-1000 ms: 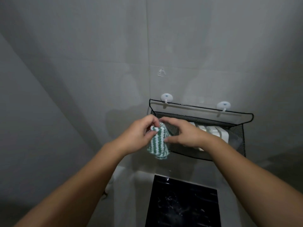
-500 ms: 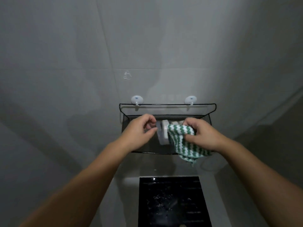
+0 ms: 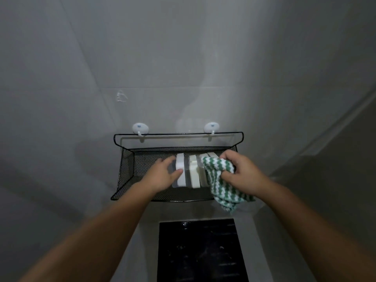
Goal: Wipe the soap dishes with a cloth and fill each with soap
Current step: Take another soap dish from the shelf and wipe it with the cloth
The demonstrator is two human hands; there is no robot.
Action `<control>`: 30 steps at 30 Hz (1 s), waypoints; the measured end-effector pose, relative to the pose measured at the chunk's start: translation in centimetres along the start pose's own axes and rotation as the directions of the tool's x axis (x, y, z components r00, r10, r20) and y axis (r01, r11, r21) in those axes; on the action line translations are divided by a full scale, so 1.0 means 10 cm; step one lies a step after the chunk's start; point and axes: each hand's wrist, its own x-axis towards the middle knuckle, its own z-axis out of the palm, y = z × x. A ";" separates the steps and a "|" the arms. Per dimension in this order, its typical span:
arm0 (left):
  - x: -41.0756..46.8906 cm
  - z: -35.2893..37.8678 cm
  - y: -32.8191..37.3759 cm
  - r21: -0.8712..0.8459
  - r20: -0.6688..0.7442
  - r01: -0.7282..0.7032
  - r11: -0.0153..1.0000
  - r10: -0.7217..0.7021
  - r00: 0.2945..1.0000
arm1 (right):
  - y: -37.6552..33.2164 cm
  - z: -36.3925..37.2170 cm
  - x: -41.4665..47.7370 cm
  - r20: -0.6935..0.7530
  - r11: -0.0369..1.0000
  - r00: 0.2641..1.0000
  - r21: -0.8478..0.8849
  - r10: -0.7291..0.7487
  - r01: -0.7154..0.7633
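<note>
A black mesh basket point(image 3: 130, 167) hangs on the grey tiled wall from two white hooks. Inside it stand several pale soap dishes or soap bars on edge; the leftmost white one point(image 3: 180, 169) is gripped by my left hand point(image 3: 162, 176), thumb on its front and fingers behind. A cream one point(image 3: 194, 174) stands just right of it. My right hand point(image 3: 242, 171) is bunched around a green-and-white striped cloth point(image 3: 221, 186), which hangs over the basket's front right rim and hides the pieces behind it.
Two white adhesive hooks point(image 3: 140, 128) carry the basket's top wire. Below the basket lies a dark, wet-looking rectangular surface point(image 3: 199, 251). A wall corner runs diagonally at the right.
The cloth has passed fully to my right hand and shifted right. My left hand has reached into the basket and closed on the leftmost white piece. The view has centred on the basket.
</note>
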 end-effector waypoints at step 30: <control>-0.44 -0.23 0.05 -0.170 -0.147 0.084 0.982 -0.110 0.983 | -0.18 0.21 0.15 -0.003 0.997 1.000 -0.073 -0.013 0.013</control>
